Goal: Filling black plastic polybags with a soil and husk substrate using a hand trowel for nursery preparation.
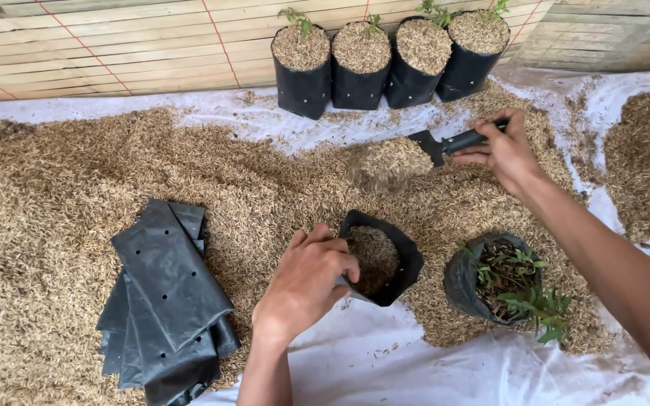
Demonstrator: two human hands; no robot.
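Grow bag [381, 259], black, sits part-filled with husk at centre of the white sheet [415, 368]. Left hand [306, 282] has its grip clamped on the near rim, mouth open. Right hand [502, 150], closed around a black trowel [453, 143], carries husk above the pile [114, 203]. Best to tip low over the mouth. Seedling bag [502, 282] just beside; flat bags [167, 301] left.

A plant nursery work spot, set on the ground; loose rice husks [114, 195] lie heaped over a white plastic sheet [415, 368]. Filled black grow bags [385, 75] with seedlings line a slatted bamboo wall [114, 37]; empty folded bags [167, 301] lie stacked nearby.
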